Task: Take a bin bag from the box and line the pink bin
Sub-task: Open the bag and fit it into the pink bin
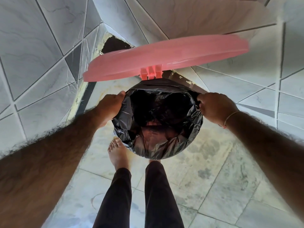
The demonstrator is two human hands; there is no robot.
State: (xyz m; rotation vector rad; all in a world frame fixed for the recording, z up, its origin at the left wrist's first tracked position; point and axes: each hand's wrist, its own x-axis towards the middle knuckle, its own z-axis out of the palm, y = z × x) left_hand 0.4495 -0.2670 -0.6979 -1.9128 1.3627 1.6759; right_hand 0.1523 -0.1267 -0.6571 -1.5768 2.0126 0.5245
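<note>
A black bin bag (166, 145) is spread over the round rim of the pink bin, whose pink inside (153, 129) shows faintly through the plastic. The bin's pink lid (166, 56) stands up on its hinge (151, 72) at the far side. My left hand (110, 107) presses and grips the bag at the rim's left edge. My right hand (213, 106) pinches the bag's edge at the upper right of the rim. The box of bags is not in view.
The bin stands on a pale tiled floor (213, 170) in a corner between tiled walls (41, 46). My bare left foot (117, 153) is beside the bin, and my legs in dark trousers (156, 195) are right in front of it.
</note>
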